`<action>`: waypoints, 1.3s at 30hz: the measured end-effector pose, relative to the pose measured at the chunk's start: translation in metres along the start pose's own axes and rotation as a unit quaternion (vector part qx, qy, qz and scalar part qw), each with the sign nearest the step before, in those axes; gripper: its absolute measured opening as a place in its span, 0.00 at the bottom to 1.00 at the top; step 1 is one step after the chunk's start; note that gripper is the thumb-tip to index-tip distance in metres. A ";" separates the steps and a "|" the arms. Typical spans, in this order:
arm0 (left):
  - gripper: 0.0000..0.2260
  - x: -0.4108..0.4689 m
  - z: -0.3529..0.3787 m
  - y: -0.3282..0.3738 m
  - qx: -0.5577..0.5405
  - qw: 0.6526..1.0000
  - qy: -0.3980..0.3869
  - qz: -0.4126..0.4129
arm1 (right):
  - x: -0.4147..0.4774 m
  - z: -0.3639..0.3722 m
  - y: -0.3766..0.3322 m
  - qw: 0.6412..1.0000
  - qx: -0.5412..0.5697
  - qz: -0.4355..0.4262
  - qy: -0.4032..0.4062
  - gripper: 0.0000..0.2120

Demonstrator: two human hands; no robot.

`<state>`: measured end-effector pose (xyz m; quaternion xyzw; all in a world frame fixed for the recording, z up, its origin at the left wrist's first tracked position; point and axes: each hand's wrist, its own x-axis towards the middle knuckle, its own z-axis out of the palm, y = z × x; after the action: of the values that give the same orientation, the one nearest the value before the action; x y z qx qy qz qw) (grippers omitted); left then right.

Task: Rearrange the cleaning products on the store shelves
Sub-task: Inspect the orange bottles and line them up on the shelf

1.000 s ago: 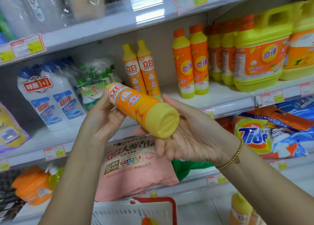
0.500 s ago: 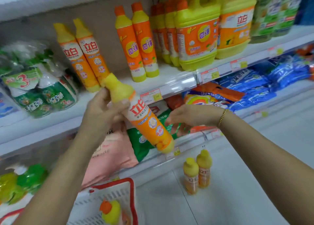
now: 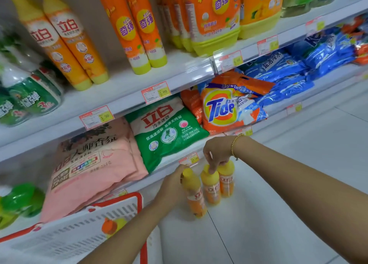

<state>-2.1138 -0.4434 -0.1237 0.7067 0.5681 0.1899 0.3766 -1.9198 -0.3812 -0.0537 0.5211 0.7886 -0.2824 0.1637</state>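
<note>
Three small orange dish-soap bottles with yellow tops stand together on the white floor tiles below the bottom shelf. My left hand [image 3: 172, 186] grips the leftmost bottle [image 3: 194, 196] by its upper part. My right hand [image 3: 217, 153] reaches down from above, its fingers closed over the tops of the middle bottle [image 3: 211, 190] and the right bottle [image 3: 227, 183]. Two matching taller bottles [image 3: 67, 44] stand on the shelf [image 3: 123, 92] above, beside two orange-and-yellow bottles [image 3: 137, 30].
A white basket with red rim [image 3: 83, 230] sits at lower left and holds another orange-capped bottle [image 3: 111, 225]. Pink [image 3: 89, 164], green [image 3: 169, 132] and Tide [image 3: 221, 108] detergent bags fill the lower shelf. Large yellow jugs [image 3: 215, 20] stand at upper right.
My left hand has carried the bottle down from shelf height and set it beside the two on the floor. My right hand dropped onto their tops. The view tilted downward.
</note>
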 end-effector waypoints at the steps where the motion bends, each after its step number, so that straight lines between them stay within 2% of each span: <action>1: 0.19 0.000 0.005 -0.003 0.003 1.000 -0.006 -0.006 | 0.001 0.002 -0.001 1.000 -0.011 0.000 0.001 0.23; 6: 0.20 -0.001 0.016 -0.011 0.004 0.999 -0.015 -0.043 | 0.010 0.005 0.000 0.999 -0.034 0.007 0.022 0.21; 10: 0.13 -0.005 0.014 0.001 -0.024 0.996 -0.022 -0.083 | 0.013 0.001 -0.005 0.999 -0.052 0.013 -0.008 0.19; 13: 0.23 -0.006 0.006 0.001 0.018 0.995 -0.052 -0.078 | 0.004 -0.023 -0.015 0.999 -0.022 0.013 -0.026 0.15; 15: 0.27 -0.010 -0.010 0.006 0.057 0.993 -0.081 -0.070 | -0.008 -0.051 -0.025 1.000 0.009 -0.009 0.016 0.10; 16: 0.24 -0.011 -0.023 0.011 0.068 0.993 -0.079 -0.056 | -0.016 -0.067 -0.033 0.998 0.021 -0.022 0.048 0.11; 18: 0.10 -0.013 -0.058 0.034 0.070 0.997 -0.014 -0.012 | -0.034 -0.096 -0.053 0.987 0.048 -0.047 0.145 0.16; 19: 0.05 -0.014 -0.079 0.047 0.054 0.998 0.042 0.009 | -0.040 -0.108 -0.064 0.972 0.069 -0.065 0.216 0.17; 20: 0.08 -0.015 -0.102 0.060 0.033 0.993 0.111 0.035 | -0.039 -0.117 -0.074 0.944 0.088 -0.083 0.308 0.17; 22: 0.11 -0.014 -0.149 0.084 -0.025 0.961 0.263 0.081 | -0.024 -0.133 -0.093 0.852 0.110 -0.101 0.502 0.15; 23: 0.11 -0.008 -0.172 0.089 -0.051 0.938 0.329 0.097 | -0.013 -0.140 -0.101 0.806 0.111 -0.106 0.571 0.13; 24: 0.10 0.000 -0.194 0.093 -0.074 0.917 0.375 0.111 | 0.002 -0.146 -0.107 0.781 0.105 -0.104 0.606 0.12; 26: 0.07 0.025 -0.236 0.091 -0.104 0.894 0.423 0.106 | 0.036 -0.153 -0.115 0.784 0.082 -0.077 0.610 0.11; 28: 0.16 0.054 -0.271 0.081 -0.115 0.885 0.447 0.061 | 0.065 -0.152 -0.122 0.784 0.052 -0.048 0.616 0.14; 31: 0.18 0.092 -0.312 0.062 -0.107 0.885 0.452 0.024 | 0.090 -0.145 -0.130 0.745 -0.019 -0.012 0.666 0.17; 34: 0.29 0.117 -0.338 0.054 -0.099 0.877 0.469 -0.017 | 0.100 -0.142 -0.128 0.710 -0.046 0.008 0.703 0.15; 35: 0.27 0.121 -0.341 0.056 -0.097 0.879 0.466 -0.026 | 0.099 -0.141 -0.128 0.705 -0.046 0.007 0.708 0.15; 37: 0.17 0.126 -0.343 0.064 -0.078 0.885 0.459 -0.023 | 0.100 -0.141 -0.126 0.692 -0.045 0.001 0.720 0.15; 39: 0.14 0.130 -0.346 0.062 -0.057 0.881 0.470 -0.012 | 0.101 -0.141 -0.127 0.694 -0.039 -0.006 0.718 0.15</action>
<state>-2.2772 -0.2156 0.1252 0.5054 0.6750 0.5268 0.1072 -2.0710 -0.2587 0.0364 0.5536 0.6794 0.2079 -0.4344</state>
